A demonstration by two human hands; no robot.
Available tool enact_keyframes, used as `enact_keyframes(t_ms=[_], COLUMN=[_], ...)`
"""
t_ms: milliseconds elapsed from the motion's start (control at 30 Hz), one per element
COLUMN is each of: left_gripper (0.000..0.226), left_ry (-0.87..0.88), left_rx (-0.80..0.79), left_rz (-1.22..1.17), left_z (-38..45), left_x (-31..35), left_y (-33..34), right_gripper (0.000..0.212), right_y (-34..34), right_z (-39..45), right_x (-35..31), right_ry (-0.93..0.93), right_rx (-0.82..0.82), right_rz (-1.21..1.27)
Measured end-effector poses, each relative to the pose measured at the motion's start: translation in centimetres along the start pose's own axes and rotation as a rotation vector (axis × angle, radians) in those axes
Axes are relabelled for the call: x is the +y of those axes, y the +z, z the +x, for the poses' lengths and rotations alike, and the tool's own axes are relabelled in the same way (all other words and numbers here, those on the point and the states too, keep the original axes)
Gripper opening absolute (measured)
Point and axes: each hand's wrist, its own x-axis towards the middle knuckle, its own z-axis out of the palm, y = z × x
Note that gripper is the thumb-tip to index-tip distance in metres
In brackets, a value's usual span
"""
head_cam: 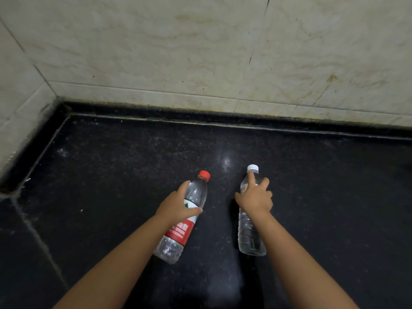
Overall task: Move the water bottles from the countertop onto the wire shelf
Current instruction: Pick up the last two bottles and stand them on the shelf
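Observation:
Two clear plastic water bottles stand on the black countertop (111, 175). The red-capped bottle (178, 235) has a red label and leans to the right; my left hand (178, 206) is wrapped around its upper body. The white-capped bottle (250, 237) stands to its right, and my right hand (256, 199) grips it around the shoulder, with fingers up near the neck. Whether the bottles' bases touch the counter I cannot tell. No wire shelf is in view.
Pale marbled wall tiles (200, 52) rise behind the counter and along its left side, meeting in a corner at the far left. A raised black lip (223, 117) runs along the back edge of the counter.

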Motion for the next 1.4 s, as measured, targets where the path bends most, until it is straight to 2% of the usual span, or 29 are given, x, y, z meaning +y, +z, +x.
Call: enact_keyframes(t_ms=[67, 167, 267, 400, 500, 567, 633, 733, 867, 1000, 1167, 1400], left_gripper=[0.093, 0.092, 0.087, 0.087, 0.082, 0.068, 0.05, 0.05, 0.062, 0.067, 0.06, 0.084], left_ry=[-0.023, -0.041, -0.028, 0.029, 0.158, 0.218, 0.26, 0.303, 0.441, 0.562, 0.858, 1.146], left_rx=[0.023, 0.102, 0.126, 0.096, 0.026, -0.012, 0.004, -0.002, 0.052, 0.018, 0.105, 0.246], left_rz=[0.046, 0.253, 0.28, 0.154, -0.123, -0.318, -0.475, -0.554, -0.387, -0.264, -0.261, -0.219], left_z=[0.0, -0.2, -0.2, -0.1, -0.6, -1.3, -2.0, -3.1, -5.2, -9.3, -14.8, -19.0], left_x=[0.6, 1.4, 1.7, 1.5, 2.5, 4.5, 7.1, 11.8, 19.0, 27.3, 38.6, 52.0], left_y=[1.3, 2.7, 2.9, 1.9, 1.1, 1.3, 2.2, 5.2, 11.7, 19.5, 25.9, 33.2], right_gripper=[0.076, 0.076, 0.073, 0.071, 0.069, 0.071, 0.074, 0.076, 0.077, 0.077, 0.075, 0.076], right_y=[-0.1, -0.1, -0.2, -0.7, -1.3, -2.2, -3.6, -6.5, -11.6, -17.9, -25.9, -35.6], right_z=[0.1, 0.1, 0.0, -1.1, -2.9, -4.1, -5.3, -7.0, -9.3, -12.0, -14.4, -14.5], right_x=[0.1, 0.2, 0.0, 1.3, 3.8, 5.9, 8.2, 12.4, 19.8, 28.8, 39.0, 50.1], right_ry=[0.052, 0.089, 0.073, 0.044, -0.012, -0.046, -0.074, -0.109, -0.155, -0.215, -0.181, -0.136], right_rx=[0.002, 0.004, 0.017, -0.011, 0.003, 0.03, 0.076, 0.177, 0.352, 0.501, 0.767, 1.05], right_rz=[0.068, 0.072, 0.068, 0.088, 0.099, 0.116, 0.131, 0.164, 0.21, 0.216, 0.194, 0.18])
